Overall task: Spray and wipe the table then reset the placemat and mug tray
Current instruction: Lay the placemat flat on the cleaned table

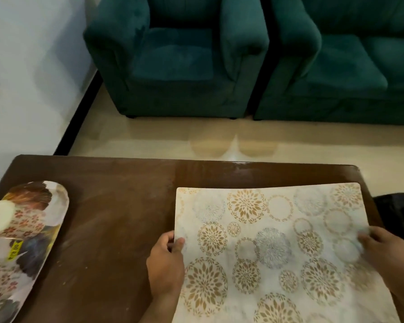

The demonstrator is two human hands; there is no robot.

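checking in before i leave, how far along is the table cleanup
Wiping can't be confirmed: the table shows pale streaks. In hand: both hands, left hand and right hand, hold the placemat at its side edges. Left: moving the mug tray, at the left end.

Bare brown table [117, 206] lies open between the tray [56, 206] at the left edge and the placemat [266, 229] on the right. The tray carries mugs [21, 224] that stand in the way there. A strip of tabletop beyond the placemat is also free.
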